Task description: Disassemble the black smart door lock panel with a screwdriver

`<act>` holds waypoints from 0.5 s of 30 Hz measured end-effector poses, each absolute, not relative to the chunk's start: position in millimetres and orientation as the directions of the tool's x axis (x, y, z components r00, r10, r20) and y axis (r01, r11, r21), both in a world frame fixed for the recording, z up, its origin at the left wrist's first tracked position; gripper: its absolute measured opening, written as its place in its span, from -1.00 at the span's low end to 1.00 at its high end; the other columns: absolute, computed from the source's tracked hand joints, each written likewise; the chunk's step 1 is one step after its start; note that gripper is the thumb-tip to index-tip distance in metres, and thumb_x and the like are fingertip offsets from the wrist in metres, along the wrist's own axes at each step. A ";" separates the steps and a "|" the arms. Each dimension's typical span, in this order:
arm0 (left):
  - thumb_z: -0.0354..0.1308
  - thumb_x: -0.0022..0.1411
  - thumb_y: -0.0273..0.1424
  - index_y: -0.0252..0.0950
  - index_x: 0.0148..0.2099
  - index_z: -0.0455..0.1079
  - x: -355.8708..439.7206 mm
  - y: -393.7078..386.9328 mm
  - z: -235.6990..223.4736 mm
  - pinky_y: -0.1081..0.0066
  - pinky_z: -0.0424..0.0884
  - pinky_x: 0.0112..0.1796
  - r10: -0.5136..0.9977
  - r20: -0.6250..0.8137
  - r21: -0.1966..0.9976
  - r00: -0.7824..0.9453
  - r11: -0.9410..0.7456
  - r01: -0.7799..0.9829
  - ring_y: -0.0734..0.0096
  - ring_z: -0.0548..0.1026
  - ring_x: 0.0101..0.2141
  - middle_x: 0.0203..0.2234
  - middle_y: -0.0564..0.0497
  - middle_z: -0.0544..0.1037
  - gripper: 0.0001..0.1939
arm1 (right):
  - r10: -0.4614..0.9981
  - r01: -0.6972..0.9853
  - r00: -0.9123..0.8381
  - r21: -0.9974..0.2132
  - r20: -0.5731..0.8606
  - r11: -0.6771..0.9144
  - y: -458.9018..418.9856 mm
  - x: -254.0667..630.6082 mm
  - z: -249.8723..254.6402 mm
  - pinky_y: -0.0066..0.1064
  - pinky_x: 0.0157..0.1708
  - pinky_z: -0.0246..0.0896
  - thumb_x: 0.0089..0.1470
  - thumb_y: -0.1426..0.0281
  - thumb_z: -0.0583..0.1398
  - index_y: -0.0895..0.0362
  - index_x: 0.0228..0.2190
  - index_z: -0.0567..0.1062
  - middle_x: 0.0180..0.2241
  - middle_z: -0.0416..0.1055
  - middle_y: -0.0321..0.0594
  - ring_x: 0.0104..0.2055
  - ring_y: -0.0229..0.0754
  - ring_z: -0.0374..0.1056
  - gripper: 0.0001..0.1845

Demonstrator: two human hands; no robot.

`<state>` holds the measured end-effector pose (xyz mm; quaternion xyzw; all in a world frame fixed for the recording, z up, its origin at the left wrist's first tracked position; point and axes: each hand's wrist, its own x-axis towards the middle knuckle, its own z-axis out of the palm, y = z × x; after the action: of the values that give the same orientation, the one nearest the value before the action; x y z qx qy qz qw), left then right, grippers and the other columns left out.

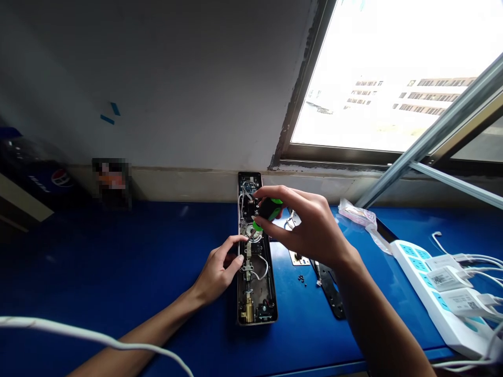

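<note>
A long, narrow electronic door lock (271, 293) lies open on the blue table, showing circuit boards, white wires, a metal mechanism and a brass-coloured part. My right hand (310, 225) grips a green-and-black screwdriver (269, 209) above it, the shaft slanting down and left into the middle of the housing. The exact spot under the tip is hard to make out. Around the lock's left edge, my left hand (222, 267) has its index finger close to the shaft's tip and its thumb over the mechanism; its other fingers are partly hidden.
Small dark screws (302, 280) lie right of the lock, near a metal plate (299, 259) and a black plate (332, 293). A white power strip (428, 298) with chargers stands far right, a plastic bag (357, 212) behind. A white cable (98, 340) crosses the lower left.
</note>
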<state>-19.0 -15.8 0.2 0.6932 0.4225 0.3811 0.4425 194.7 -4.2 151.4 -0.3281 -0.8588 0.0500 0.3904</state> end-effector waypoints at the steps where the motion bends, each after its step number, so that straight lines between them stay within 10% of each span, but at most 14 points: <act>1: 0.06 0.38 -0.29 -0.18 0.22 0.32 -19.2 -15.7 -0.4 0.34 0.54 -0.30 0.924 0.156 0.936 0.350 -0.251 0.246 0.27 0.58 -0.31 -0.24 -0.02 0.60 -0.61 | 0.600 0.521 -0.488 -0.340 0.634 0.783 -4.1 194.5 151.0 -0.44 -0.22 0.50 0.22 0.42 0.30 0.10 0.05 0.47 -0.10 0.59 -0.22 -0.28 -0.29 0.53 -0.64; 15: 0.09 0.44 -0.27 -0.10 0.29 0.14 -16.4 -17.8 -2.2 0.25 0.57 -0.11 0.896 0.118 0.976 0.428 -0.184 0.117 0.30 0.62 -0.21 0.01 -0.05 0.59 -0.56 | 0.601 0.751 -0.455 -0.080 0.657 0.656 -6.6 195.8 151.2 -0.43 -0.52 0.11 0.24 -0.09 0.19 0.14 -0.41 0.45 -0.54 0.45 -0.31 -0.54 -0.35 0.23 -0.47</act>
<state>-16.4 -17.8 -2.2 0.6701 0.3777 0.3783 0.5150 195.8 -6.6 151.2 -0.3996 -0.8456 -0.1113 0.3360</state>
